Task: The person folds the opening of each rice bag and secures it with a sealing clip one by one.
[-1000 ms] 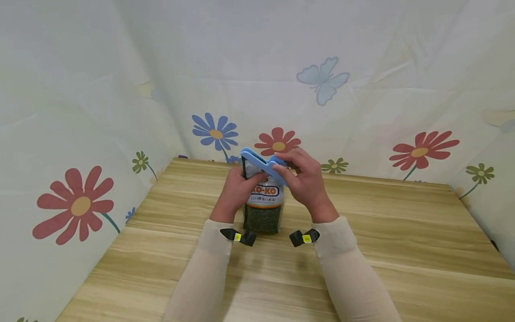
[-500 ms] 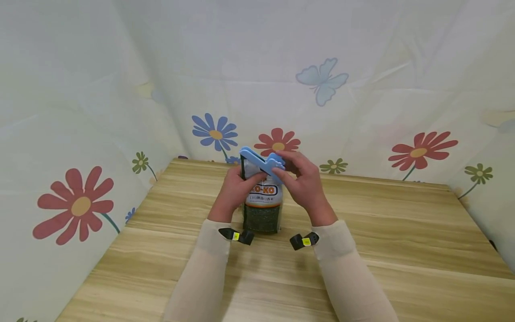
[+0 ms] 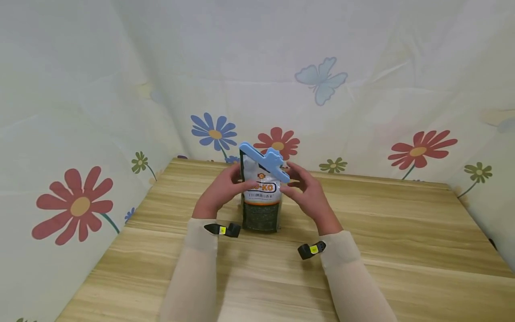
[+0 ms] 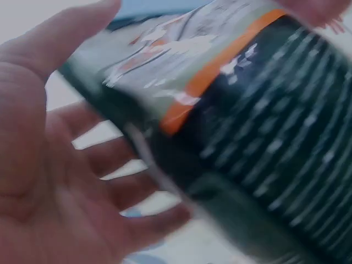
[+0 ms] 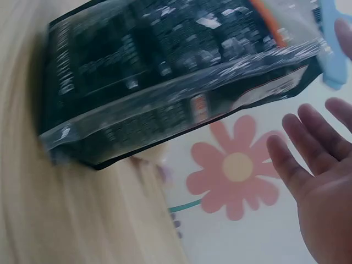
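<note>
A dark green and silver rice bag [image 3: 260,218] marked KO-KO stands upright on the wooden table. Across its top, slanting down to the right, sits a blue bag clip [image 3: 273,162]. My left hand [image 3: 223,191] is spread around the bag's left edge, the thumb in front and the fingers [image 4: 135,190] reaching behind it. To the right of the bag my right hand [image 3: 311,197] is held with loosely spread fingers, holding nothing. In the right wrist view that hand's fingers [image 5: 316,140] are apart from the bag, below the clip's end.
The wooden table [image 3: 394,237] stretches to both sides of the bag. A pale curtain [image 3: 249,53] printed with flowers and a butterfly hangs behind the table's far edge and along its sides.
Both hands gripped the bag's top and the clip earlier; now they have loosened and moved apart to either side. The clip's right end is now uncovered, and the bag stays in place.
</note>
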The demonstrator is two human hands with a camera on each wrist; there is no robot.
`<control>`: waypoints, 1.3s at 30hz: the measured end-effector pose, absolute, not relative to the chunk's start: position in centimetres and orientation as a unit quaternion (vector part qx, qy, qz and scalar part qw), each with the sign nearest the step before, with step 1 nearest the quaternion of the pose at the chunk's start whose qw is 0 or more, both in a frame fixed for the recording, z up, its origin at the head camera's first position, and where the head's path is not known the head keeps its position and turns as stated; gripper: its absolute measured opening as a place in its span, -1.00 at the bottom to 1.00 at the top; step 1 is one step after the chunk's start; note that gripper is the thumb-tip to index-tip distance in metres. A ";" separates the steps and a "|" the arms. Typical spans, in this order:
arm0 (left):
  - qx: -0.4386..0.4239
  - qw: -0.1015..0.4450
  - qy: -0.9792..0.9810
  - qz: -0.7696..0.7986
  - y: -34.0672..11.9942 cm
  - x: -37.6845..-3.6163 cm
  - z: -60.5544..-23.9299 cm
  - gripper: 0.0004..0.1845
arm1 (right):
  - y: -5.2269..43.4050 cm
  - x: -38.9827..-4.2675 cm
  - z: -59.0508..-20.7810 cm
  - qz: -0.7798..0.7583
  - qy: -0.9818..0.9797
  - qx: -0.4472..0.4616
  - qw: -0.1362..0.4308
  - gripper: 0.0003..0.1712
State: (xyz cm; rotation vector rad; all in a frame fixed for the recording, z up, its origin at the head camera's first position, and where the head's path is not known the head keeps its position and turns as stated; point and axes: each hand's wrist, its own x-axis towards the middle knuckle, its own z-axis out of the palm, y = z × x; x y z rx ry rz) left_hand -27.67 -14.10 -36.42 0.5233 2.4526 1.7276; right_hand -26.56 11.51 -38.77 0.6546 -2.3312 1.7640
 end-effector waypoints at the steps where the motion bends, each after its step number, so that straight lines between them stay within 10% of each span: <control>1: 0.175 0.056 0.806 0.562 -14.4 -27.7 -36.4 -0.37 | 11.6 -26.6 -39.0 0.588 -0.775 0.222 0.062 -0.22; 21: 0.180 0.183 0.838 0.482 -15.7 -27.9 -37.2 -0.19 | 10.8 -25.4 -40.3 0.557 -0.801 0.202 -0.083 -0.13; 39: 0.162 0.193 0.835 0.489 -14.9 -27.5 -36.9 -0.27 | 10.1 -25.3 -40.8 0.560 -0.803 0.188 -0.077 -0.22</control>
